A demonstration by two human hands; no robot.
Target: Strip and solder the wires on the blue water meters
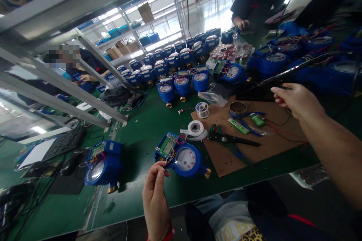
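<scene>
A blue water meter with an open top lies in front of me, its green circuit board and small display showing, with red and yellow wires beside the dial. At the board's lower edge my left hand pinches what looks like a thin wire. My right hand hovers over the right side of the brown board, fingers curled together; whatever they hold, if anything, I cannot make out. Behind that hand runs a dark slim rod or cable.
On or beside the board are green-handled pliers, a green battery, a round tin, white tape and a solder spool. Another meter stands left; several fill the back. A metal frame rises left. Co-workers sit beyond.
</scene>
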